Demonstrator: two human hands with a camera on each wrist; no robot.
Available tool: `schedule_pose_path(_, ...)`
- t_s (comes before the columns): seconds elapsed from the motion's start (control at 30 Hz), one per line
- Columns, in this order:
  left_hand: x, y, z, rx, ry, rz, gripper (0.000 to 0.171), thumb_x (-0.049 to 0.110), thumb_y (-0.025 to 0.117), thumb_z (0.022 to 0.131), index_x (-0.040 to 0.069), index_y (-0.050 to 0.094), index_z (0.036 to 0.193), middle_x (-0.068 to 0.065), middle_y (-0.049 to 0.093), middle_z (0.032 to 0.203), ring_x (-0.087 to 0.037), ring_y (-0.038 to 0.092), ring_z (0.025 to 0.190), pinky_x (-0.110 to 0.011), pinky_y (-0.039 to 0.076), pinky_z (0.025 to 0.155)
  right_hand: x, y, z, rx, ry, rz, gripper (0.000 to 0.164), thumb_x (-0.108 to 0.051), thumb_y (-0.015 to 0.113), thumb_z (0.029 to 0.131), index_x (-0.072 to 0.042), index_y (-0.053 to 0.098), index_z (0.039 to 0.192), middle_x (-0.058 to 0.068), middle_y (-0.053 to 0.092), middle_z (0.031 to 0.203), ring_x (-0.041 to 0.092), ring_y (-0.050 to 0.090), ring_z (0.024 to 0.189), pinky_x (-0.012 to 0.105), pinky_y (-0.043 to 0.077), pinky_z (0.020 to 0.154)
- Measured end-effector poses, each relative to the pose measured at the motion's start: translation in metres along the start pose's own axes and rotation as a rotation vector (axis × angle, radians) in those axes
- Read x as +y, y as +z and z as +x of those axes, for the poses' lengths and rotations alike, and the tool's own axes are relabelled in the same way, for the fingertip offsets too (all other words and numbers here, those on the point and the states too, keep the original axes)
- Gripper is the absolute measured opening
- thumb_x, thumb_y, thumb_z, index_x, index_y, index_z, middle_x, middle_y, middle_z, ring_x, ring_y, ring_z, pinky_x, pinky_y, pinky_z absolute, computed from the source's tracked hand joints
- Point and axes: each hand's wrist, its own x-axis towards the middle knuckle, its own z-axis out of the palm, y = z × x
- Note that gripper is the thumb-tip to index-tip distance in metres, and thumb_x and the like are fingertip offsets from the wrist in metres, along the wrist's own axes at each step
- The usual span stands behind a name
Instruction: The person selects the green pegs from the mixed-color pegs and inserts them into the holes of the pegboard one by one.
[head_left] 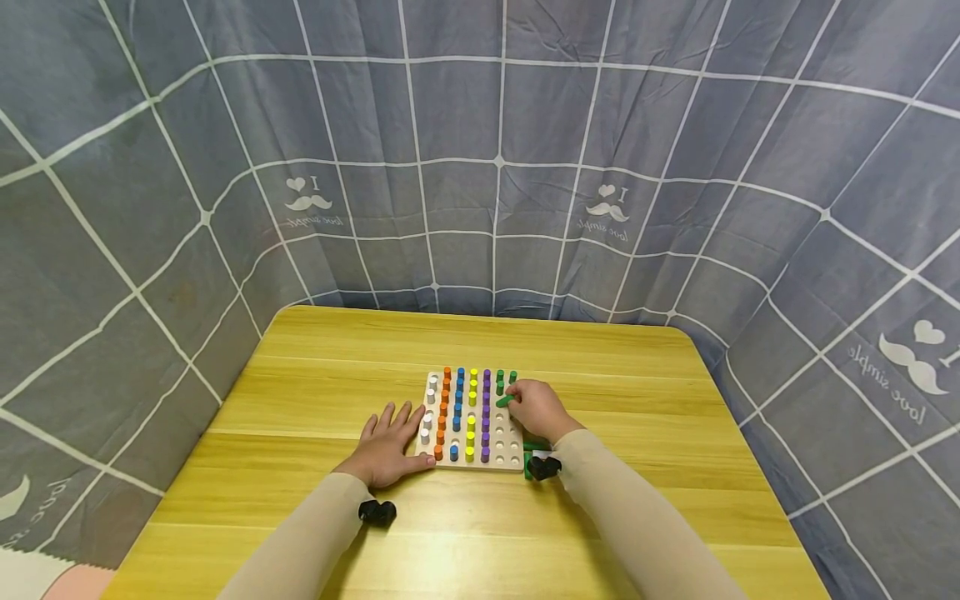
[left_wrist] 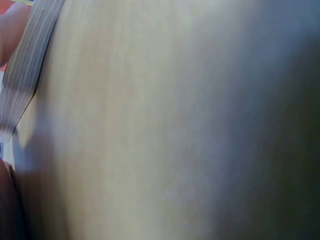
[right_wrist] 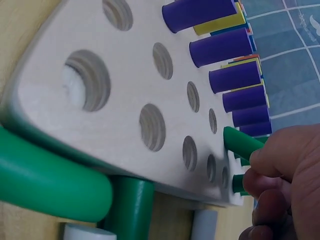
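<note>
grey white-gridded curtain on 3 sides | yellow wood-grain table | pale glare

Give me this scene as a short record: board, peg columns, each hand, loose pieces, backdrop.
Board: pegboard on a wooden table
Columns, left to right: white pegs, orange pegs, blue pegs, yellow pegs, purple pegs, then two partly filled with upright green pegs
Left hand: spread at the board's left side, touching its near left corner
Right hand: pinches a tilted green peg over the right-hand columns
Loose: lying green pegs beside the board's right side
Backdrop: grey curtain with white grid lines
</note>
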Motion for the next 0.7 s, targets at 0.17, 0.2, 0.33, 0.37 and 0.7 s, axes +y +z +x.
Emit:
schedule_pose_path(0.17, 0.0006, -0.0003, 0.0002, 0.002, -0.001, -0.005, 0.102, 0.074, 0.06, 0.093, 0.024, 0.016, 0.171, -0.014, 0.011, 0.178, -0.045, -0.003, 0.164, -0.066, -0.001, 0.128, -0.0021, 0.0, 0.0029, -0.009, -0.021, -0.036, 0.015, -0.013, 0.066, 0.101, -0.009, 0.077, 0.111, 0.001, 0.07, 0.094, 0.016, 0.058, 0.082, 0.032, 0.052, 0.078)
schedule_pose_path(0.2, 0.0005, -0.0003, 0.0004, 0.002, -0.001, -0.003, 0.102, 0.074, 0.06, 0.093, 0.024, 0.016, 0.171, -0.014, 0.011, 0.178, -0.045, -0.003, 0.164, -0.066, -0.001, 0.128, -0.002, 0.0001, 0.0032, -0.012, -0.02, -0.032, 0.015, -0.013, 0.066, 0.101, -0.009, 0.077, 0.111, 0.001, 0.069, 0.092, 0.017, 0.058, 0.081, 0.032, 0.051, 0.077)
schedule_pose_path(0.33, -0.0002, 0.0001, 0.0007, 0.002, -0.003, -0.002, 0.103, 0.074, 0.06, 0.093, 0.024, 0.016, 0.171, -0.014, 0.011, 0.178, -0.045, -0.003, 0.164, -0.066, -0.001, 0.129, -0.0006, 0.0005, 0.0036, -0.019, -0.017, -0.007, 0.018, -0.014, 0.066, 0.102, -0.009, 0.077, 0.115, 0.0, 0.064, 0.086, 0.016, 0.056, 0.077, 0.03, 0.047, 0.071)
schedule_pose_path(0.37, -0.0003, 0.0001, 0.0007, 0.001, -0.003, -0.001, 0.103, 0.074, 0.06, 0.093, 0.024, 0.016, 0.171, -0.014, 0.011, 0.178, -0.045, -0.003, 0.164, -0.067, -0.001, 0.129, -0.0001, 0.0008, 0.0037, -0.021, -0.018, 0.002, 0.018, -0.014, 0.066, 0.102, -0.009, 0.077, 0.116, 0.0, 0.063, 0.085, 0.016, 0.055, 0.076, 0.029, 0.046, 0.069)
schedule_pose_path(0.7, 0.0004, -0.0007, 0.0009, 0.002, -0.001, -0.004, 0.103, 0.074, 0.06, 0.093, 0.023, 0.016, 0.171, -0.015, 0.011, 0.178, -0.046, -0.002, 0.164, -0.067, -0.001, 0.128, 0.0026, 0.0033, 0.0051, -0.027, -0.032, 0.075, 0.016, -0.015, 0.067, 0.104, -0.009, 0.078, 0.113, -0.001, 0.062, 0.079, 0.013, 0.054, 0.067, 0.026, 0.045, 0.06)
